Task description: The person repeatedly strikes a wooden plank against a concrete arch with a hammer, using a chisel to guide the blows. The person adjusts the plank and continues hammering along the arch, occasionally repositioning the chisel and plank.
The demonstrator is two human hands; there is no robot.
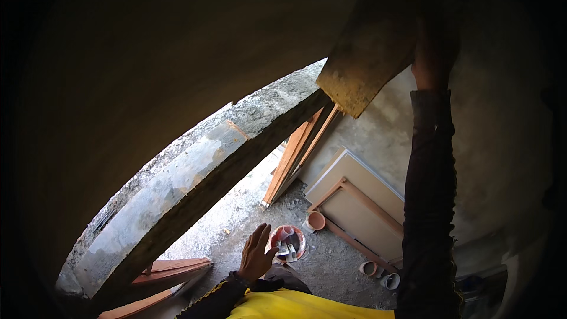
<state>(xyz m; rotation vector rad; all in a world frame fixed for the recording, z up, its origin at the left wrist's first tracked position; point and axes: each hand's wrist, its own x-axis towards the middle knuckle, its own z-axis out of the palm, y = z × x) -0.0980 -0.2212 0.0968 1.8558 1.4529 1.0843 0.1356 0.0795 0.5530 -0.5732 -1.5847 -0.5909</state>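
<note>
My left hand [256, 248] is held out low in front of my yellow top, palm down, fingers slightly spread, with nothing in it. Below and just right of it, a bucket [304, 243] on the floor holds a cup and some pale pieces. My right arm reaches up, and my right hand [435, 60] is at the side edge of a rough board [352, 84], seemingly gripping it. Deep shadow hides those fingers and the board's far end. The board's lit end overlaps the upper corner of a rough cement ledge [168, 195].
Wooden frames [290, 159] stand by the bright opening, with another reddish one [172, 270] at lower left. Flat panels and a wooden frame [372, 206] lean at the right wall. Small pots [315, 221] and cups [368, 268] sit on the gritty floor [328, 270].
</note>
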